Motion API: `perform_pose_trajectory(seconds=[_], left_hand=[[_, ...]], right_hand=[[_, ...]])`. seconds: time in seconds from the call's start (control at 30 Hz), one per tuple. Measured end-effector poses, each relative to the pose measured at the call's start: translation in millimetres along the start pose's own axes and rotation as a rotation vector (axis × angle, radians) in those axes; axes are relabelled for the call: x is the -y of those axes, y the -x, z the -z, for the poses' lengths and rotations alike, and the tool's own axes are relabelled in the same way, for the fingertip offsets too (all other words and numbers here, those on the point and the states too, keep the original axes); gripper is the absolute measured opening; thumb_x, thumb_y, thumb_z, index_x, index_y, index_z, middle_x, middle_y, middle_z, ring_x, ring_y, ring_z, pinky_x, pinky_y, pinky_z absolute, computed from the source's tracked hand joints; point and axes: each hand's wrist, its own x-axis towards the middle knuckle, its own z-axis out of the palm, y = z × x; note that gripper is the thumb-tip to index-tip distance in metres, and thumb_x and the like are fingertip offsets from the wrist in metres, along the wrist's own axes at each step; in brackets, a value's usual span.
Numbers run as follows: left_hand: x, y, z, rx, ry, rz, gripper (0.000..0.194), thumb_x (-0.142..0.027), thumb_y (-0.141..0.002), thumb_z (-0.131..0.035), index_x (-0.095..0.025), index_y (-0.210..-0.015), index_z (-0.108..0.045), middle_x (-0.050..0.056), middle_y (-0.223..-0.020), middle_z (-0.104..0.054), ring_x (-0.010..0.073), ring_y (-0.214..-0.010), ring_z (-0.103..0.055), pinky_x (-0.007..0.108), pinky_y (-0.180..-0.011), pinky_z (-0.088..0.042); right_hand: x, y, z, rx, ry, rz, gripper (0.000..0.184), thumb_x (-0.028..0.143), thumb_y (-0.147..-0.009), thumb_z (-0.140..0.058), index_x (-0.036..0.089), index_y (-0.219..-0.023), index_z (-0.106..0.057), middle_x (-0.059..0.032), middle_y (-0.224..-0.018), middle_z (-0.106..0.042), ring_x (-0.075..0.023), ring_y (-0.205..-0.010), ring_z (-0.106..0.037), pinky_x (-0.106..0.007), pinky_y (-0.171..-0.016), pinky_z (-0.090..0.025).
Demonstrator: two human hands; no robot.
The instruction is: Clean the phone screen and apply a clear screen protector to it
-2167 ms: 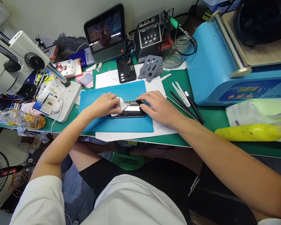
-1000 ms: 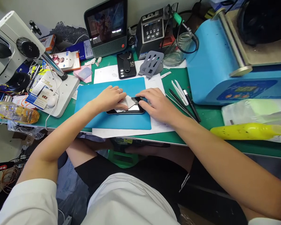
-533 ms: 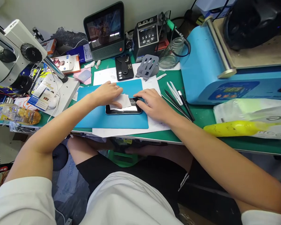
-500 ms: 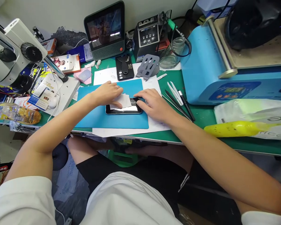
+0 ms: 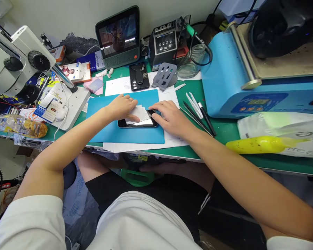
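Observation:
A phone [image 5: 139, 125] with a dark frame and a bright, reflecting screen lies sideways on a blue mat [image 5: 130, 137]. Over its left and middle part is a white wipe [image 5: 141, 113], folded or layered. My left hand [image 5: 122, 108] grips the wipe, thumb on the near side and fingers on the far side, pressing it to the screen. At the phone's right end, my right hand [image 5: 168, 116] holds the edge between curled fingers and thumb. Its fingertips are partly hidden by the hand.
Tweezers and pens [image 5: 198, 109] lie right of the mat. Behind it are a black phone case [image 5: 139, 76] and a grey slotted holder [image 5: 165, 75]. A microscope stand [image 5: 78, 100] is left; a blue machine [image 5: 224, 76] and yellow bottle [image 5: 261, 144] are right.
The wipe has shifted slightly right and toward me, covering more of the screen, with my left thumb moving along. My right hand stays at the phone's right end. The view has tilted slightly.

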Motion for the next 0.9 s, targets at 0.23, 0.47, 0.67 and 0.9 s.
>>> perform_pose_trajectory(seconds=[0.23, 0.47, 0.67, 0.9], left_hand=[[-21, 17, 1.9, -0.034, -0.062, -0.059, 0.073, -0.075, -0.089, -0.067, -0.008, -0.117, -0.066, 0.018, -0.108, -0.073, 0.0330, -0.102, -0.064, 0.035, -0.080, -0.036], [-33, 60, -12.4, -0.230, 0.192, 0.058, 0.050, -0.058, -0.105, -0.053, -0.012, -0.118, -0.065, 0.016, -0.118, -0.070, 0.0294, -0.103, -0.064, 0.038, -0.088, -0.046], [-88, 62, -23.4, -0.304, 0.132, 0.138, 0.073, -0.063, -0.108, -0.041, -0.006, -0.153, -0.047, 0.022, -0.164, -0.045, 0.0369, -0.154, -0.041, 0.049, -0.122, -0.037], [-90, 71, -12.0, -0.324, 0.103, 0.179, 0.066, -0.061, -0.105, -0.048, -0.009, -0.143, -0.060, 0.022, -0.152, -0.058, 0.0424, -0.152, -0.043, 0.063, -0.127, -0.032]], right_hand=[[1, 0, 0, -0.009, -0.036, -0.006, 0.033, 0.035, -0.101, -0.048, 0.024, -0.123, -0.069, -0.0125, -0.122, -0.071, -0.0343, -0.121, -0.060, -0.057, -0.106, -0.048], [3, -3, 5, -0.142, -0.128, -0.047, 0.031, 0.033, -0.102, -0.044, 0.026, -0.120, -0.069, -0.0105, -0.120, -0.074, -0.0320, -0.116, -0.064, -0.055, -0.105, -0.049], [5, -6, 8, -0.267, -0.149, -0.079, 0.032, 0.032, -0.104, -0.042, 0.025, -0.119, -0.070, -0.0101, -0.114, -0.076, -0.0312, -0.114, -0.066, -0.053, -0.103, -0.049], [11, -4, 12, -0.175, -0.038, -0.005, 0.031, 0.029, -0.102, -0.045, 0.025, -0.117, -0.073, -0.0118, -0.117, -0.076, -0.0324, -0.115, -0.066, -0.055, -0.103, -0.049]])
